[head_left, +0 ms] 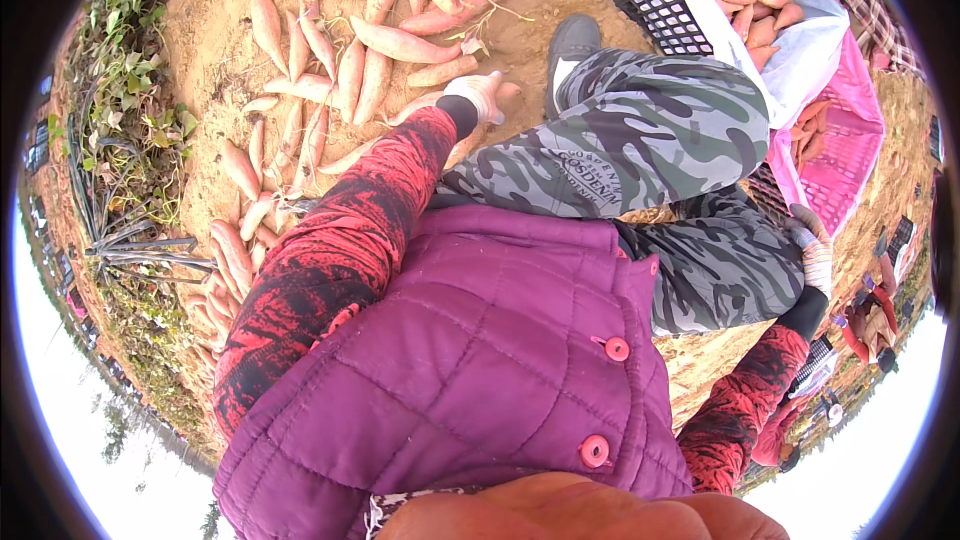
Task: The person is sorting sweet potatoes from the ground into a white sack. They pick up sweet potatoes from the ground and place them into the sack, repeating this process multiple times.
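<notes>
Sweet potatoes [398, 41] lie across soil [215, 60], upper left to upper centre. Left hand [476, 97] at one tuber [508, 93], grip unclear; right hand [816, 258] by the knee [772, 265], closure unclear. Gathering, seemingly; next move calls for a secure hold.

You can't see most of the fingers on the grip of your left hand [478, 97], above the left end of your camouflage trousers [650, 135], so what they hold is unclear; the forearm hides part of the sweet potatoes [350, 80] left of the trousers, and the top edge cuts off others. Your right hand [817, 258], at the trousers' right end, shows its finger contact poorly. Above the trousers, a white sack [800, 55] covers part of the black crate [680, 10]. Right of them, distant people [875, 325] are too small to make out.
</notes>
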